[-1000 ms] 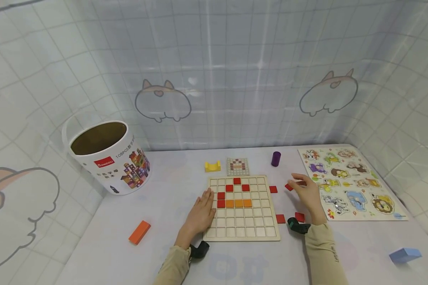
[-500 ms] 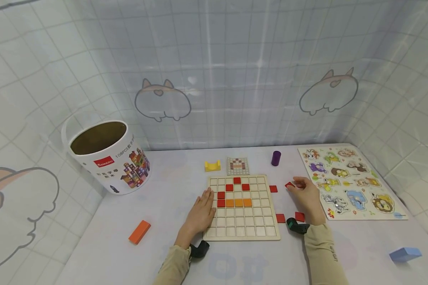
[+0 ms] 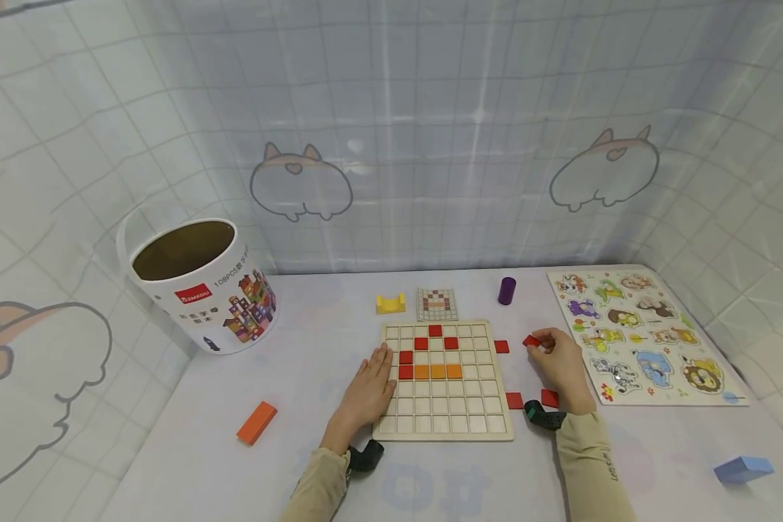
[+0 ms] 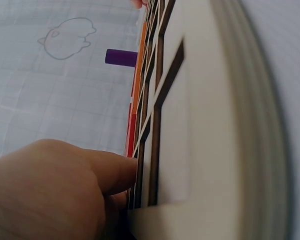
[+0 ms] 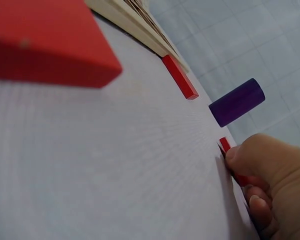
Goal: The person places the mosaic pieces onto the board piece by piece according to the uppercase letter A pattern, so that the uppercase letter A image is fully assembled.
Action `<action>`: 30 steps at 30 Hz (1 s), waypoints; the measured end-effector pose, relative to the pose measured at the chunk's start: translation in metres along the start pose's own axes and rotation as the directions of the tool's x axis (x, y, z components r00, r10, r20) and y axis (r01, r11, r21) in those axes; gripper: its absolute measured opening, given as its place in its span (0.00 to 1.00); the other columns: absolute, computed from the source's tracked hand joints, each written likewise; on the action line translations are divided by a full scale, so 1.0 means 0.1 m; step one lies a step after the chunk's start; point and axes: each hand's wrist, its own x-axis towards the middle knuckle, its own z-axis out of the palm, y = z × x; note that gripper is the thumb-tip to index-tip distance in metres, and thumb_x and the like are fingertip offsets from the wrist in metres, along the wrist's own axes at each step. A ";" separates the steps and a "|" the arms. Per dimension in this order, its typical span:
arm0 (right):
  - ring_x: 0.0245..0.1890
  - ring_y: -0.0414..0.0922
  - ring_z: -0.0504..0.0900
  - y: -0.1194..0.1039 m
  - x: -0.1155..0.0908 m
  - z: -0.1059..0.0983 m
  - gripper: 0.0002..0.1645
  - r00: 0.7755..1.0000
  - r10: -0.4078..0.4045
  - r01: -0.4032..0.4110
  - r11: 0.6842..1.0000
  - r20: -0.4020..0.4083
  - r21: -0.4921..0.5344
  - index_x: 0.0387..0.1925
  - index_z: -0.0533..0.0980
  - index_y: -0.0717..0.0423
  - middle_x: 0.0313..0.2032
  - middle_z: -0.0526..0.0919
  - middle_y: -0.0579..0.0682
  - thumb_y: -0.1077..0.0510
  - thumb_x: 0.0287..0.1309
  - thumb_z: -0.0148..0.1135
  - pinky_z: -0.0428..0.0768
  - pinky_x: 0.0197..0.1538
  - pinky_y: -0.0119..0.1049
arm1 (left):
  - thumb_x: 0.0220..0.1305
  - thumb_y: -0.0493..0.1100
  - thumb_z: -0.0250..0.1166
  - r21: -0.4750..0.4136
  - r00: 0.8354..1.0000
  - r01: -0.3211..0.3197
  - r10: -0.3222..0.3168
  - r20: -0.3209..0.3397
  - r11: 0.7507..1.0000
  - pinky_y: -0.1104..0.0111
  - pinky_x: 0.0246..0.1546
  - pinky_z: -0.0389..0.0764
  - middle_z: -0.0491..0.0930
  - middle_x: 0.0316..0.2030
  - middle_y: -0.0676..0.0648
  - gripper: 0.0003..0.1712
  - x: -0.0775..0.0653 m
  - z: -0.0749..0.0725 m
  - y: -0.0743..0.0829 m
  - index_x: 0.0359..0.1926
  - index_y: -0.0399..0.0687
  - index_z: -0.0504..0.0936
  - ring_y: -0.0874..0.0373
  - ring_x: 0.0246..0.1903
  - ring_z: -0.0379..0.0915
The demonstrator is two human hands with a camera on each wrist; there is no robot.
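A wooden grid board [image 3: 433, 428] lies in the middle of the table, with several red tiles [image 3: 436, 330] and three orange tiles [image 3: 438, 371] in its cells. On the board's left edge rests my left hand [image 3: 367, 391], fingers straight. To the right of the board, my right hand [image 3: 557, 362] pinches a red tile [image 3: 531, 340] between thumb and fingers; the right wrist view shows that tile [image 5: 225, 145] partly covered by the thumb. Three more red tiles lie near the board's right side, one by its upper edge [image 3: 502, 346] and two lower down [image 3: 514, 400].
Behind the board are a pattern card [image 3: 436, 304], a yellow block [image 3: 390, 304] and a purple cylinder [image 3: 506, 291]. An animal puzzle board [image 3: 646, 341] lies right. A white bucket [image 3: 202, 290] and orange block [image 3: 257, 423] are left; a blue block [image 3: 744, 470] stands far right.
My right hand has drawn its fingers together around the red tile and moved slightly down. The left hand stays on the board's edge.
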 end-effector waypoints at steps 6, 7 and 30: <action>0.43 0.50 0.75 0.00 0.01 0.01 0.18 0.998 0.050 -0.051 0.997 0.025 0.056 0.51 0.75 0.61 0.46 0.80 0.59 0.59 0.60 0.60 0.72 0.41 0.25 | 0.73 0.43 0.48 -0.008 1.000 0.003 -0.003 0.001 1.000 0.47 0.73 0.52 0.49 0.75 0.35 0.34 -0.01 -0.01 0.02 0.73 0.31 0.52 0.41 0.75 0.46; 0.44 0.49 0.76 0.00 0.01 0.01 0.18 0.998 0.055 -0.056 0.996 0.027 0.066 0.51 0.75 0.61 0.46 0.80 0.59 0.59 0.60 0.60 0.71 0.41 0.24 | 0.73 0.43 0.48 -0.010 1.000 0.003 -0.003 0.001 1.000 0.47 0.73 0.52 0.49 0.75 0.35 0.34 -0.01 -0.02 0.02 0.73 0.31 0.52 0.41 0.75 0.46; 0.42 0.42 0.76 -0.42 -0.05 0.04 0.13 0.995 -0.095 0.093 0.979 0.004 0.182 0.45 0.80 0.61 0.44 0.83 0.58 0.62 0.58 0.64 0.72 0.43 0.19 | 0.72 0.43 0.48 -0.009 1.000 0.004 -0.004 0.010 1.000 0.47 0.73 0.52 0.48 0.75 0.35 0.34 -0.01 -0.02 0.01 0.73 0.30 0.52 0.40 0.75 0.45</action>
